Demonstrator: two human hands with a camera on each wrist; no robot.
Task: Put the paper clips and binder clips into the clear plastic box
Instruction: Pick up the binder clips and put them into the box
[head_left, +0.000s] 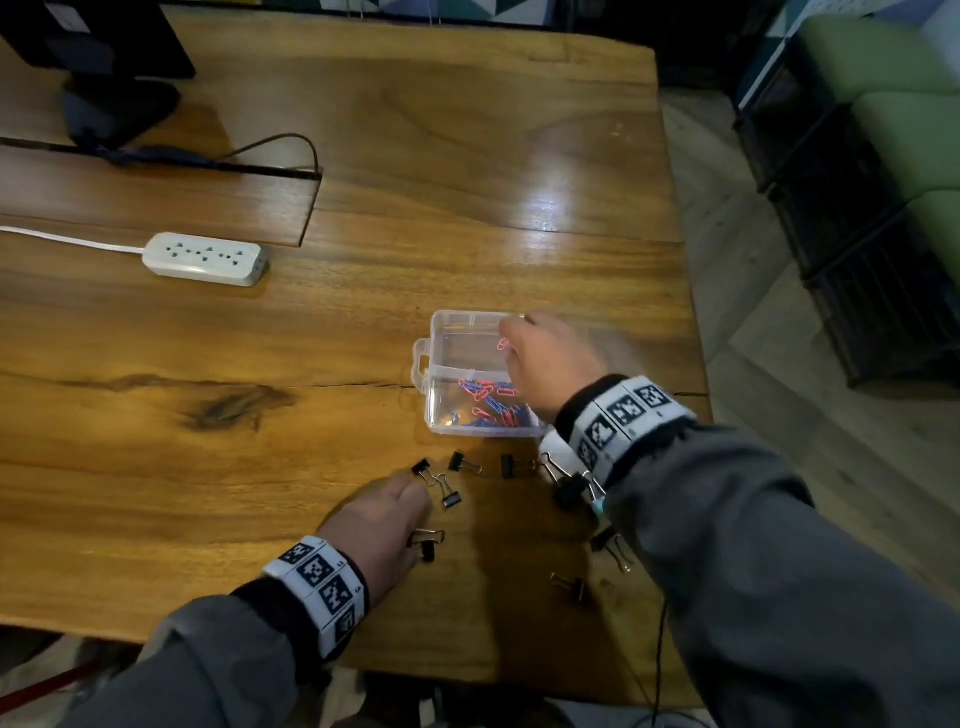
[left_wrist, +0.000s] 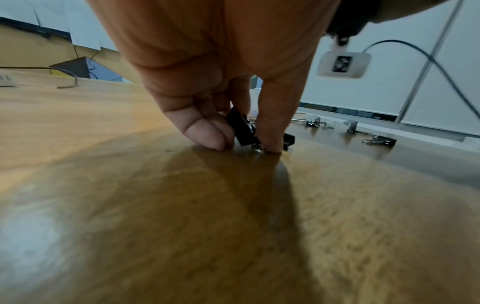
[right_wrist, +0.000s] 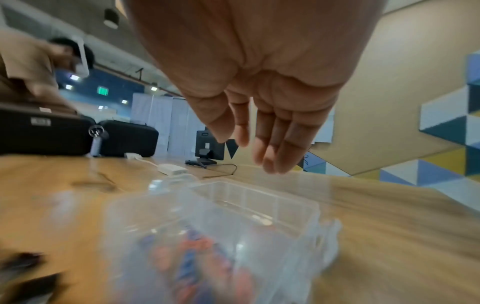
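Left hand (left_wrist: 207, 86) is down on the glossy wooden table (head_left: 218, 364), thumb and forefinger pinching a small black binder clip with wire handles (left_wrist: 242, 129), tipping it up off the wood, probably so it can be lifted. Right hand (head_left: 556, 358) hangs over the clear plastic hinged box (head_left: 441, 402), fingers straight and loose, gripping nothing; a pink paper clip (head_left: 502, 343) shows just below its fingertips, over the box's open lid. Red and blue paper clips (head_left: 491, 402) already fill the tray. More black binder clips (head_left: 457, 461) lie scattered near the table's front edge, within easy reach. Further back: a white power strip (head_left: 205, 258) and a black monitor stand (head_left: 111, 104); green seating (head_left: 893, 119) right.
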